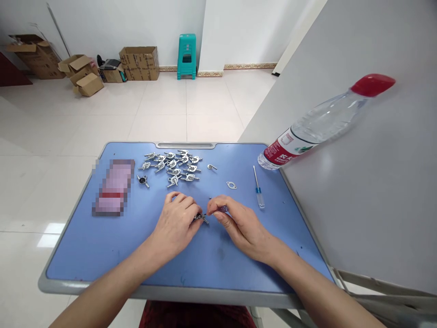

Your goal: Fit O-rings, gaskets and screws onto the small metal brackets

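My left hand (180,217) is closed on a small metal valve (205,219) with a dark round centre, held low over the blue tabletop. Much of that valve is hidden by the fingers. Just to its right, my right hand (239,223) has its thumb and fingers pinched together. A glassy bit shows behind the right fingers, but I cannot make out what they hold. Beyond the hands lies a cluster of several similar metal valves (174,171). One valve with a dark centre (142,181) sits apart at the left. A flat metal plate (231,185) lies beyond my right hand.
A clear-handled screwdriver (260,198) and a small metal lever (212,167) lie on the blue table (150,269). A red-capped water bottle (287,146) stands at the right rear, beside a pale panel. The left side holds a pixelated pinkish object (116,187).
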`<state>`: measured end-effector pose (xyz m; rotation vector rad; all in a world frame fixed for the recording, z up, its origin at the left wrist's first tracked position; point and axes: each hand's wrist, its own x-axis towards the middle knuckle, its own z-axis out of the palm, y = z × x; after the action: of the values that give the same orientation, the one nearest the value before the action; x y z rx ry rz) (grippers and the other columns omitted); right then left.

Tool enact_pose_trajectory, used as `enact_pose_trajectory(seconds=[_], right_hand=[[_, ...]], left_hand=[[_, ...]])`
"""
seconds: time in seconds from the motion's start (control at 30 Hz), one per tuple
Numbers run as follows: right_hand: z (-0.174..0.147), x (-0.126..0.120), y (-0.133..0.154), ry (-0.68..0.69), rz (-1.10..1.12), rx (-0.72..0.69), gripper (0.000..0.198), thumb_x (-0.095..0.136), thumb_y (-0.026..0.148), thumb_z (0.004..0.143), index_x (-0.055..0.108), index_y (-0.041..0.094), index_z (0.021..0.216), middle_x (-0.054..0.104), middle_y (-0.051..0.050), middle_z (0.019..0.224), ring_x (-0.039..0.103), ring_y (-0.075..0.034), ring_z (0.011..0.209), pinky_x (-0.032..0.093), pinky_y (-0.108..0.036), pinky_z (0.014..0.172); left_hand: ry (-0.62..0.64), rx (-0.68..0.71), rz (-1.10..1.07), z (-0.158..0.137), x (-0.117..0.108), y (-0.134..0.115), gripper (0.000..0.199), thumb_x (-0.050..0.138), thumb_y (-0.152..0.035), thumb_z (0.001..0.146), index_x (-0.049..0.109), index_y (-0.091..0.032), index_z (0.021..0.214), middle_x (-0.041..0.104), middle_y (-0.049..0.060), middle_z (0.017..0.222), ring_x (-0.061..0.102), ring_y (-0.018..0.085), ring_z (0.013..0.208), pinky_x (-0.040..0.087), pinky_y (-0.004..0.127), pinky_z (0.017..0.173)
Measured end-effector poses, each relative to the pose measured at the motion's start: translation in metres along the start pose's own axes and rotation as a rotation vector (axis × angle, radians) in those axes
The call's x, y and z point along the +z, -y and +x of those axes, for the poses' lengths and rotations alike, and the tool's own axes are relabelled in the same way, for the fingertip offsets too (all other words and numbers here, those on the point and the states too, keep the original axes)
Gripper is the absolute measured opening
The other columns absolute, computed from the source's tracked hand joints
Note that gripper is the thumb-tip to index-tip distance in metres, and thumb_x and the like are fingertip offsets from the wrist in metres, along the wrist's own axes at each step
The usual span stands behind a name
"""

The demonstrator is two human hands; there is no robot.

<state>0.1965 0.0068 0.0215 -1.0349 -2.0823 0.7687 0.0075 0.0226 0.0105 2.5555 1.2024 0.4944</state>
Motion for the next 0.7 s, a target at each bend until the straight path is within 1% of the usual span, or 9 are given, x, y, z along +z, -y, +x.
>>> enact_pose_trajectory(seconds=[0.17, 0.37, 0.53, 0.63, 0.7], right_hand=[[-0.0006, -0.0019, 0.0003, -0.04, 0.012, -0.045, 0.013, 0.035, 0.02, 0.099, 0.048, 0.022, 0.098, 0.062, -0.004, 0.086, 0.06, -0.016, 0.077, 0.049, -0.028, 0.068], [0.0002, -0.0015, 0.002, 0.0, 0.021, -0.063, 0.012, 0.035, 0.019, 0.099, 0.047, 0.022, 0.097, 0.061, -0.004, 0.085, 0.059, -0.015, 0.076, 0.049, -0.027, 0.068], [0.0003, -0.0006, 0.0023, -0.01, -0.013, -0.091, 0.013, 0.034, 0.018, 0.099, 0.046, 0.022, 0.098, 0.06, -0.004, 0.084, 0.058, -0.015, 0.074, 0.049, -0.028, 0.066], [0.0001, 0.0019, 0.0012, -0.025, -0.061, -0.144, 0.012, 0.037, 0.017, 0.099, 0.048, 0.022, 0.099, 0.062, -0.004, 0.083, 0.059, -0.015, 0.073, 0.05, -0.028, 0.065], [0.0008, 0.0056, -0.0003, -0.074, -0.125, -0.204, 0.013, 0.041, 0.015, 0.098, 0.05, 0.022, 0.105, 0.065, -0.004, 0.085, 0.061, -0.015, 0.074, 0.05, -0.028, 0.065]], left_hand=[[-0.004, -0.008, -0.004, -0.0003, -0.0001, -0.0002, 0.006, 0.063, -0.017, 0.086, 0.06, -0.019, 0.081, 0.064, 0.0, 0.081, 0.055, 0.019, 0.082, 0.036, 0.04, 0.088], [-0.016, 0.0, -0.01, 0.0, -0.0005, -0.0003, 0.008, 0.061, -0.016, 0.088, 0.06, -0.018, 0.08, 0.064, 0.0, 0.081, 0.056, 0.019, 0.08, 0.036, 0.04, 0.087], [-0.014, 0.003, 0.0, -0.0006, 0.0005, 0.0003, 0.008, 0.062, -0.017, 0.088, 0.06, -0.018, 0.08, 0.063, 0.0, 0.08, 0.055, 0.019, 0.08, 0.036, 0.04, 0.087], [-0.01, 0.0, -0.004, -0.0012, 0.0004, 0.0002, 0.008, 0.059, -0.018, 0.089, 0.06, -0.018, 0.08, 0.063, 0.0, 0.08, 0.055, 0.018, 0.08, 0.037, 0.04, 0.088], [-0.01, 0.003, -0.003, -0.0015, 0.0001, -0.0002, 0.009, 0.057, -0.017, 0.089, 0.06, -0.019, 0.081, 0.063, 0.001, 0.081, 0.055, 0.019, 0.081, 0.037, 0.04, 0.088]])
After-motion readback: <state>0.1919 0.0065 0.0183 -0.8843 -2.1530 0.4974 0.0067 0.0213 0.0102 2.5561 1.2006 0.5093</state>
